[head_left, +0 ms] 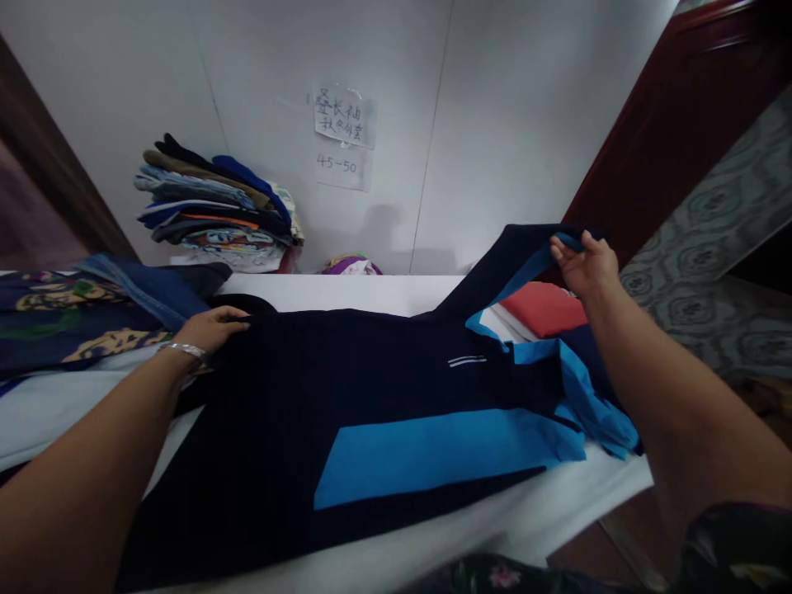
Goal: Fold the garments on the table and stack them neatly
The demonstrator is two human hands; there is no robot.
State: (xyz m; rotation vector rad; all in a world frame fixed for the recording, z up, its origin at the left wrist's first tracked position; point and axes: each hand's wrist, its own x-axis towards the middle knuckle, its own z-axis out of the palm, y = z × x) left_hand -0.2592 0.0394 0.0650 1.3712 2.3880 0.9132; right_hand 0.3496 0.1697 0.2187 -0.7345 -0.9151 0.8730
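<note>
While pinching navy-and-blue long-sleeved top (384, 363) by sleeve (504, 262) in right hand (587, 262), far edge (334, 318) in left hand (212, 330), risks skew from overpulling.

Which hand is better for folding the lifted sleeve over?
Probably the right hand: it holds the end of the raised navy cloth sleeve. The left hand pinches the navy-and-bright-blue cloth top along its edge, well away from that sleeve.
</note>
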